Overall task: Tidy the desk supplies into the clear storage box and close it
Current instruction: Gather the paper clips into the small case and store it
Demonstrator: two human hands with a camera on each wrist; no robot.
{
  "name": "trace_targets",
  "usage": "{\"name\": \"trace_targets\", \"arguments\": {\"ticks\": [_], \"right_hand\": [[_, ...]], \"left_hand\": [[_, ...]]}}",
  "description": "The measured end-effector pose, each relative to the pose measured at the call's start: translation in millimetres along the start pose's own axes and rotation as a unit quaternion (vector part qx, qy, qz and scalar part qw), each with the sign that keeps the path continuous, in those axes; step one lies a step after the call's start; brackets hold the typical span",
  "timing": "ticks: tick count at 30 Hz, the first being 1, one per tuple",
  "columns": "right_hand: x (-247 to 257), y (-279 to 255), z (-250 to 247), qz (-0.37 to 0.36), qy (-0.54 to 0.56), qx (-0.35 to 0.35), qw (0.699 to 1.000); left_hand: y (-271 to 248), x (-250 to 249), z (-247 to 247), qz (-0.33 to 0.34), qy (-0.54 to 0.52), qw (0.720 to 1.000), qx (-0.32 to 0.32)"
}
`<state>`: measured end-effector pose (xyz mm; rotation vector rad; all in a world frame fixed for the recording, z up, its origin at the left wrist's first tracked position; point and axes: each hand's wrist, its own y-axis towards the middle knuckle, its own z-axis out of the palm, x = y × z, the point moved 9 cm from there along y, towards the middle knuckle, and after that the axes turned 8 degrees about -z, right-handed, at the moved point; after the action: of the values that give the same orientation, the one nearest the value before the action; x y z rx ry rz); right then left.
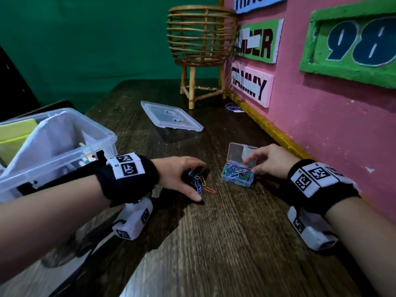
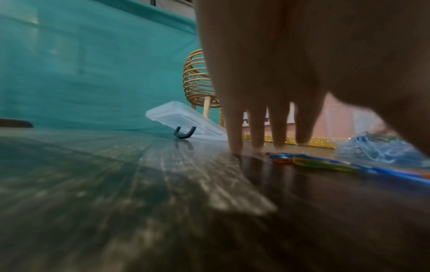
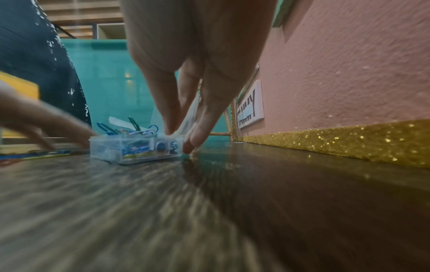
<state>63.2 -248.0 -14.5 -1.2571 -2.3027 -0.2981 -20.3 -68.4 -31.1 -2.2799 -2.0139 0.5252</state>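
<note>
At frame centre the left hand (image 1: 180, 174) arches over loose paper clips (image 1: 200, 185) on the table (image 1: 214, 243), fingertips down, its grasp unclear. To its right, the right hand (image 1: 267, 161) pinches the small open clip case (image 1: 239, 168). The clear storage box (image 1: 53, 146) stands at left, its lid (image 1: 171, 116) lying at upper centre.
</note>
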Motion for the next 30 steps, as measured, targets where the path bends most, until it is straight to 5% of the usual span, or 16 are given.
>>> {"name": "trace_targets", "arguments": {"ticks": [3, 17, 25, 30], "right_hand": [[-0.5, -1.8, -0.6, 0.005, 0.002, 0.000, 1.000], [8.6, -1.7, 2.6, -0.028, 0.028, 0.006, 0.999], [9.6, 0.5, 5.4, -0.043, 0.030, 0.014, 0.998], [8.8, 1.8, 5.0, -0.046, 0.020, 0.015, 0.999]], "left_hand": [[0.0, -1.4, 10.0, 0.010, 0.030, 0.998, 0.050], [4.3, -16.9, -17.8, 0.023, -0.036, 0.994, -0.099], [16.4, -69.7, -53.9, 0.112, -0.097, 0.958, -0.245], [34.0, -98.7, -38.4, 0.133, -0.057, 0.974, -0.176]]}}
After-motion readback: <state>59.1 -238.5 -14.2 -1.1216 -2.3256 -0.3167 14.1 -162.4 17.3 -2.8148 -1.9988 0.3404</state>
